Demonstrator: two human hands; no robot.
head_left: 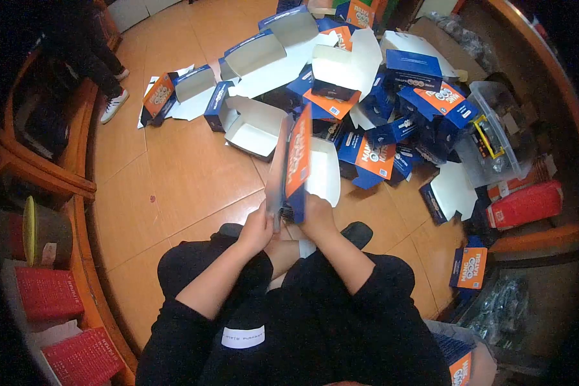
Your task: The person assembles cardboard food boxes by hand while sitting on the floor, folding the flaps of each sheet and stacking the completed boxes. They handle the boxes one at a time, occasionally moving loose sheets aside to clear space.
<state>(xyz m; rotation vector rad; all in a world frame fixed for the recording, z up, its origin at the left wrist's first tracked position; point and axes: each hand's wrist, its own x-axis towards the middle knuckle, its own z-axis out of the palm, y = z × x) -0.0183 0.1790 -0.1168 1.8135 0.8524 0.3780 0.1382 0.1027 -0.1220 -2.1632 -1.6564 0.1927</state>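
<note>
I sit on an orange tiled floor and hold one flat orange-and-blue cardboard box (297, 161) upright, edge-on to the camera, above my knees. My left hand (256, 228) grips its lower left edge. My right hand (316, 215) grips its lower right side. The box's white inside flap (323, 172) hangs open to the right. Just beyond my hands lies a heap of similar blue, orange and white boxes (367, 96), several unfolded with white insides up.
A clear plastic bin (495, 132) holding small parts stands at right, with red packages (526, 204) near it. Another person's legs and white shoes (114, 103) are at upper left. Wooden shelving (58, 180) with red boxes (48, 293) runs along the left. Bagged hardware (502, 309) lies lower right.
</note>
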